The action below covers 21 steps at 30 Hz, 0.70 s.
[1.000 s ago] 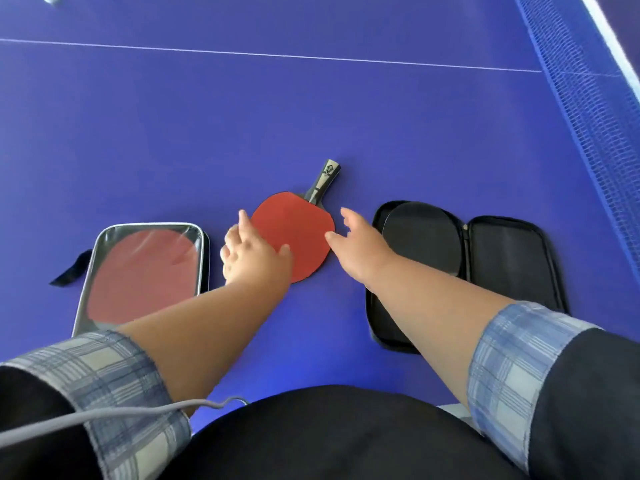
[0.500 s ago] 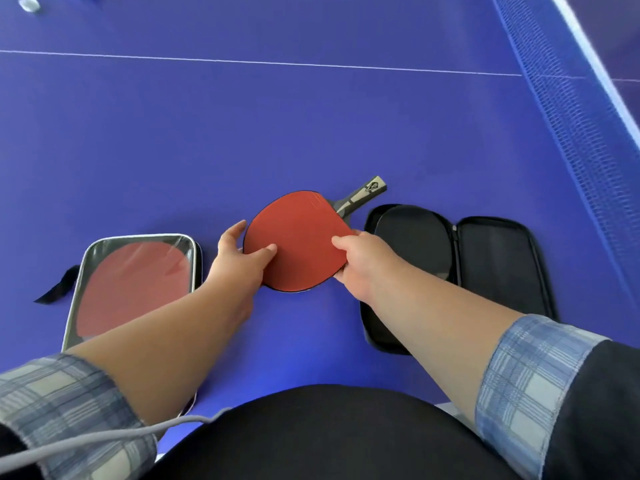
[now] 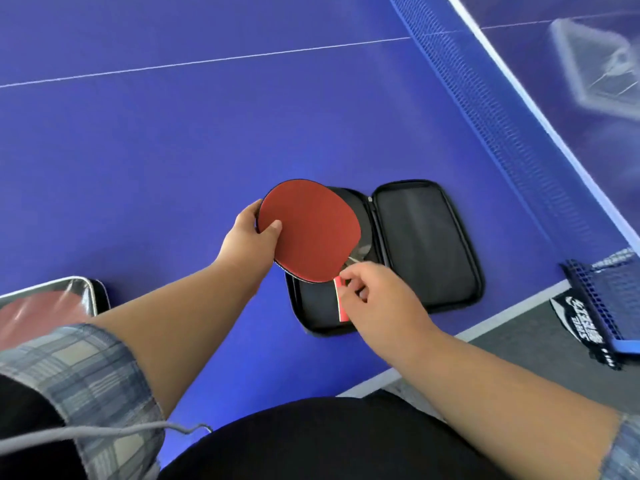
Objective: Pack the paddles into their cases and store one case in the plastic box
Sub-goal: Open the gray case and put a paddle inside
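A red paddle hangs just above the left half of an open black case lying flat on the blue table. My left hand pinches the blade's left edge, thumb on the red rubber. My right hand grips the handle, which points toward me and is mostly hidden by the fingers. A second paddle sits inside a closed silver clear-fronted case at the far left. A clear plastic box stands beyond the net at the top right, blurred.
The blue net runs diagonally along the right, ending at a clamp post by the table's near edge. A white line crosses the table far ahead. A grey cable lies across my lap.
Both hands lifted the red paddle off the table, turned it so the handle points toward me, and carried it right over the open black case. My view swung right.
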Available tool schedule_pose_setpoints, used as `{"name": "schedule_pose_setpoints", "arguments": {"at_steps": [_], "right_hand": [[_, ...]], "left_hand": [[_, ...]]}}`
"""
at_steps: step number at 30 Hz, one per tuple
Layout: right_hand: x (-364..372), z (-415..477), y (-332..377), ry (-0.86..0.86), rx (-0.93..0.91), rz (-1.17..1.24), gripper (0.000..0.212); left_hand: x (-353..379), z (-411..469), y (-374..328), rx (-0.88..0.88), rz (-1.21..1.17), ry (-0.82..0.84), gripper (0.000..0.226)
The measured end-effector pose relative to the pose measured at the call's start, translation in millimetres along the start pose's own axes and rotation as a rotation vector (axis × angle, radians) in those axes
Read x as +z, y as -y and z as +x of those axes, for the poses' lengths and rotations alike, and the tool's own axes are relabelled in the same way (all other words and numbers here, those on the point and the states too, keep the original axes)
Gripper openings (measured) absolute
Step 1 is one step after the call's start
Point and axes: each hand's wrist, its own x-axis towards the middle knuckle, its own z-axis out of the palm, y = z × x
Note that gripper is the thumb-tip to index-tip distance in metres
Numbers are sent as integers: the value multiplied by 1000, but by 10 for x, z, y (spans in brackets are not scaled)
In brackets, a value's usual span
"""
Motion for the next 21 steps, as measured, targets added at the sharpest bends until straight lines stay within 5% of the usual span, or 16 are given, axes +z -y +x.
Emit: {"name": "schedule_pose_setpoints", "arguments": {"at_steps": [2, 5, 16, 21], "right_hand": [[-173, 138, -207, -151, -98, -199, 47], [-256, 340, -461, 50, 86, -200, 77], [165, 374, -757, 121, 152, 94, 86], [194, 419, -800, 114, 145, 203, 89]], "left_hand": [[139, 114, -77, 13, 26, 23, 49], [347, 283, -163, 25, 36, 69, 48], [717, 501, -177, 74, 565, -7, 71], [719, 415, -38, 120, 461, -48, 81]]}}
